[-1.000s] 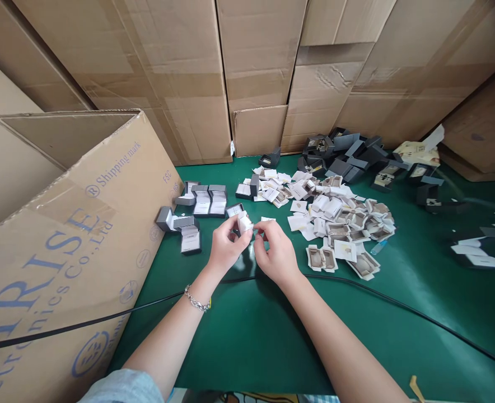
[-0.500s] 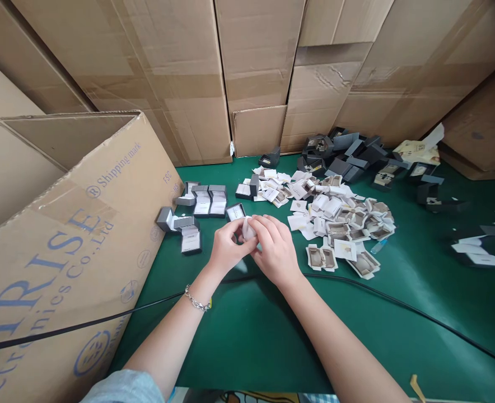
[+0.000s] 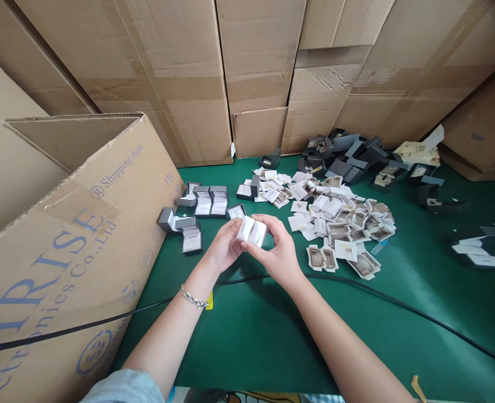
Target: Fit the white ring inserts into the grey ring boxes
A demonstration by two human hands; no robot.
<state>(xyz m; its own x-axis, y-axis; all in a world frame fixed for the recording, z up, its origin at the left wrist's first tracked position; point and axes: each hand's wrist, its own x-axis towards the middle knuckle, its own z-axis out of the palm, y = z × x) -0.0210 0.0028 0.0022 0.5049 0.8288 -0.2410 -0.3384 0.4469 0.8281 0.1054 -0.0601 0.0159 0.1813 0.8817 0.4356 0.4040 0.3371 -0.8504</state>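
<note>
A small white folded insert card (image 3: pixel 252 230) is held above the green table (image 3: pixel 247 330) between both hands. My left hand (image 3: pixel 221 250) grips its left end with curled fingers, a bracelet on that wrist. My right hand (image 3: pixel 275 253) wraps round its right end from below. Just beyond the hands lies one open grey box (image 3: pixel 236 211). A group of open grey boxes with white linings (image 3: pixel 202 202) sits further left.
A heap of white and beige insert cards (image 3: pixel 335 218) lies to the right, dark grey boxes (image 3: pixel 348 158) behind it. A large open carton (image 3: pixel 62 224) fills the left side. Cartons wall the back. A black cable (image 3: pixel 398 305) crosses the table.
The white piece was small and pinched at the fingertips; both hands closed round it, and now it shows as a wider two-panel piece spread between them.
</note>
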